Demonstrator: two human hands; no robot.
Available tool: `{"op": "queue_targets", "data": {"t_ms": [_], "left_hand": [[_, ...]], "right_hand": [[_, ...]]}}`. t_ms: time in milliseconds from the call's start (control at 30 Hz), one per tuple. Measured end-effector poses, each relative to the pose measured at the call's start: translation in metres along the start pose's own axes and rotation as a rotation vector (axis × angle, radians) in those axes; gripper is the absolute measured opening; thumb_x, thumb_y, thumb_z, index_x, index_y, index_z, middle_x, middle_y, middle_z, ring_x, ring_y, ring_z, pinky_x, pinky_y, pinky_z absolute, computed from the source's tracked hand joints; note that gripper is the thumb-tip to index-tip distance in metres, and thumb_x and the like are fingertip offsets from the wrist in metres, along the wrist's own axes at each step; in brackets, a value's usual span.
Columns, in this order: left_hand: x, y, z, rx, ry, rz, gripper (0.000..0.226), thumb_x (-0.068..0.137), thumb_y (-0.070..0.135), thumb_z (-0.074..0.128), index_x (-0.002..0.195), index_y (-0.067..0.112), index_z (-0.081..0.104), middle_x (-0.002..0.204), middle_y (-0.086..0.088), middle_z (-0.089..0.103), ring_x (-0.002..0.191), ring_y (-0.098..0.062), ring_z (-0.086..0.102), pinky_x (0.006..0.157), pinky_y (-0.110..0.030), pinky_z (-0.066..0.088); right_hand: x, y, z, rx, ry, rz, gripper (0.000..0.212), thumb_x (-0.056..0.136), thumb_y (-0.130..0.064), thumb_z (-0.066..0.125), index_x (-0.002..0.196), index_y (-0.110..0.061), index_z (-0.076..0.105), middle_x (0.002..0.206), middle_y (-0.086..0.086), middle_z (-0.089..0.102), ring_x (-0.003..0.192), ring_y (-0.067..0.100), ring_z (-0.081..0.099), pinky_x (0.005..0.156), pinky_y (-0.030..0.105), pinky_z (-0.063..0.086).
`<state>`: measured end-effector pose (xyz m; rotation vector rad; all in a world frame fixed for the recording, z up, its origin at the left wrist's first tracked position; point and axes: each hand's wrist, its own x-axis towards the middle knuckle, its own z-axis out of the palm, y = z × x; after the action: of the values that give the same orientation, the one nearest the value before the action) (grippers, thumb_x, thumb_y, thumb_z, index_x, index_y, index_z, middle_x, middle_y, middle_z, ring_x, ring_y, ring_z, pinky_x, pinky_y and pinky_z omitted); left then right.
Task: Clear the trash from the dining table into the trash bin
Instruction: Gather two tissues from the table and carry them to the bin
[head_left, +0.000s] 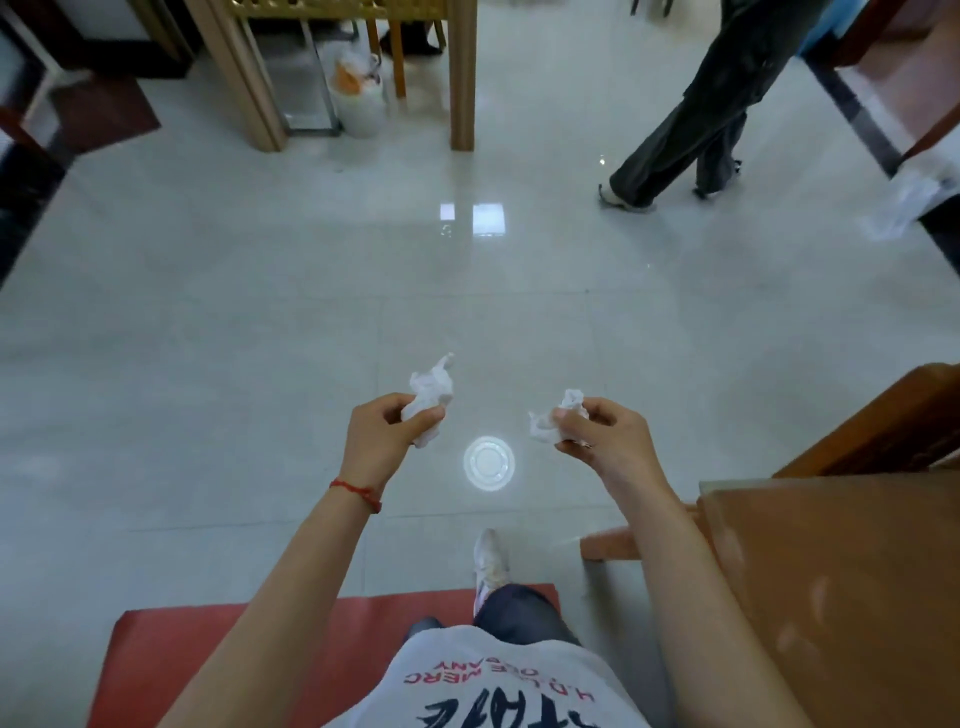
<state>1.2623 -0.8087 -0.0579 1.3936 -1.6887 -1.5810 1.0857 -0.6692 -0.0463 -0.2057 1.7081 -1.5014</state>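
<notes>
While each hand pinches a crumpled wad of white tissue, the coming move turns on the trash bin (358, 98), which appears to be the white-lined container with orange scraps standing far ahead and slightly to the left, beside the leg of a wooden table (462, 78). The left hand (382, 434) grips the larger tissue wad (431, 397), whose loose tail points up and forward; the right hand (605, 436) holds the smaller tissue ball (553, 421) in its fingertips. By position the left hand is a little nearer the bin. Soft, light and creased, the tissues should drop easily. Below the hands a round clear plastic lid (488, 462) lies flat on the glossy pale floor tiles (208, 338), and a glass-topped wooden dining table (841, 597) sits close on the right.
</notes>
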Motion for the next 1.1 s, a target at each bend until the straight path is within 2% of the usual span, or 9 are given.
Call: {"op": "queue_targets", "data": {"t_ms": [200, 400, 500, 633, 767, 900, 1100], "left_hand": [[0.073, 0.038, 0.026, 0.004, 0.003, 0.003, 0.005, 0.074, 0.011, 0.072, 0.073, 0.008, 0.067, 0.069, -0.008, 0.061, 0.066, -0.019, 0.053, 0.06, -0.027, 0.043], [0.15, 0.067, 0.044, -0.007, -0.027, 0.005, 0.005, 0.074, 0.011, 0.071, 0.076, 0.008, 0.067, 0.074, -0.011, 0.062, 0.068, -0.019, 0.054, 0.062, -0.028, 0.045], [0.197, 0.081, 0.053, 0.006, -0.068, 0.015, 0.005, 0.073, 0.011, 0.072, 0.073, 0.009, 0.067, 0.074, -0.011, 0.061, 0.068, -0.02, 0.053, 0.062, -0.03, 0.043], [0.265, 0.102, 0.065, 0.012, -0.113, 0.026, 0.011, 0.073, 0.011, 0.073, 0.066, 0.016, 0.066, 0.068, -0.007, 0.059, 0.065, -0.018, 0.051, 0.059, -0.028, 0.042], [0.33, 0.122, 0.074, 0.042, -0.165, 0.027, 0.011, 0.073, 0.013, 0.073, 0.067, 0.018, 0.066, 0.069, -0.005, 0.06, 0.065, -0.017, 0.052, 0.06, -0.027, 0.043], [0.382, 0.142, 0.085, 0.058, -0.219, 0.03, 0.014, 0.072, 0.012, 0.073, 0.064, 0.017, 0.065, 0.064, -0.002, 0.057, 0.062, -0.015, 0.049, 0.058, -0.026, 0.04], [0.446, 0.166, 0.113, 0.043, -0.261, 0.012, 0.013, 0.072, 0.011, 0.074, 0.063, 0.014, 0.065, 0.064, -0.004, 0.056, 0.062, -0.016, 0.049, 0.059, -0.028, 0.041]], "right_hand": [[0.074, -0.046, -0.005, -0.004, 0.011, 0.009, 0.006, 0.074, -0.004, 0.07, 0.074, -0.007, 0.066, 0.052, -0.011, 0.06, 0.057, 0.006, 0.064, 0.058, 0.019, 0.055], [0.142, -0.08, 0.003, 0.025, 0.038, 0.022, 0.005, 0.076, -0.003, 0.069, 0.074, -0.006, 0.065, 0.062, -0.002, 0.058, 0.059, 0.007, 0.064, 0.058, 0.019, 0.055], [0.18, -0.096, 0.011, 0.051, 0.072, 0.034, 0.004, 0.077, -0.002, 0.068, 0.077, -0.005, 0.064, 0.07, 0.004, 0.059, 0.063, 0.011, 0.063, 0.057, 0.018, 0.054], [0.233, -0.122, 0.024, 0.082, 0.117, 0.036, 0.005, 0.078, -0.002, 0.067, 0.082, -0.003, 0.064, 0.071, 0.005, 0.06, 0.065, 0.013, 0.064, 0.056, 0.018, 0.054], [0.283, -0.149, 0.034, 0.088, 0.171, 0.036, 0.006, 0.078, -0.002, 0.068, 0.083, -0.003, 0.065, 0.074, 0.006, 0.06, 0.067, 0.014, 0.063, 0.057, 0.017, 0.054], [0.323, -0.167, 0.038, 0.091, 0.21, 0.039, 0.014, 0.078, -0.005, 0.068, 0.091, 0.0, 0.065, 0.078, 0.007, 0.063, 0.066, 0.01, 0.064, 0.057, 0.016, 0.053], [0.377, -0.193, 0.035, 0.098, 0.252, 0.066, 0.005, 0.077, -0.005, 0.069, 0.08, -0.006, 0.066, 0.073, 0.005, 0.063, 0.064, 0.009, 0.064, 0.057, 0.017, 0.054]]}}
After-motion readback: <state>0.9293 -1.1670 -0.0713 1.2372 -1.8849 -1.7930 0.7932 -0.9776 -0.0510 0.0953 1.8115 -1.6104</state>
